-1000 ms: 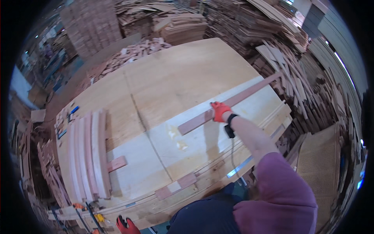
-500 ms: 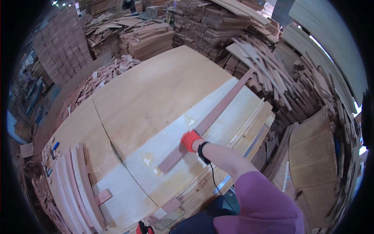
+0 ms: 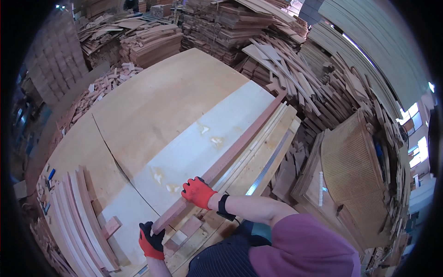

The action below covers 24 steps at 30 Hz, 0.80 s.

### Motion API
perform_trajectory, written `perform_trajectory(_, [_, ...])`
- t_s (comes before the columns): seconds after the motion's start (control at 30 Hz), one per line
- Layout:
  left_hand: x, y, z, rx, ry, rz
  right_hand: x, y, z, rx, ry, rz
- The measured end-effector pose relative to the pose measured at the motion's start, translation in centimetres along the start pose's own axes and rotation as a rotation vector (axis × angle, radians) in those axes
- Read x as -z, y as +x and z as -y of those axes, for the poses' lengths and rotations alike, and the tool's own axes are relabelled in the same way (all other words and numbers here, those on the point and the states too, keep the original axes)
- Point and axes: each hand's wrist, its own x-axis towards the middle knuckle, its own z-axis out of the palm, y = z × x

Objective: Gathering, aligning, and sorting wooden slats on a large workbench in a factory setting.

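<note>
A long reddish-brown wooden plank (image 3: 233, 153) lies slantwise over the light plywood worktop (image 3: 152, 115), from near my body to the far right edge. My right hand (image 3: 198, 192), in a red and black glove, is closed over the plank toward its near end. At that near end, my left hand (image 3: 151, 241), gloved alike, has its dark fingertips closed around the plank's tip. Its palm side is partly hidden. Beneath my right wrist, short wood offcuts (image 3: 190, 226) lie along the near edge.
Several long curved strips (image 3: 87, 217) lie at the left beside a small block (image 3: 111, 227). A metal straightedge (image 3: 267, 168) and pale slats (image 3: 251, 154) run along the right edge. Stacked boards (image 3: 221, 27) and a loose lumber pile (image 3: 295, 74) stand beyond. A cane-mesh panel (image 3: 353, 159) leans at right.
The plank has shifted toward the worktop's near right edge and seems turned onto its narrow side. My left hand has come up to its near end; my right hand has moved nearer to me.
</note>
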Motion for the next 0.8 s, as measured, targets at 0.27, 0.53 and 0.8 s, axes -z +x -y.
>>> perform_trajectory(0.27, [-0.8, -1.3, 2.1, -0.397, 0.789, -0.031, -4.0, -3.6, -1.0, -0.133, 0.198, -0.065])
perform_trajectory(0.53, [3.4, -3.4, 0.4, -0.431, 0.945, -0.157, -5.6, -4.9, -4.4, -0.23, 0.203, 0.089])
perform_trajectory(0.8, [14.6, -9.0, -0.8, -0.413, 0.858, -0.458, -3.6, -4.3, -4.1, -0.165, 0.114, 0.37])
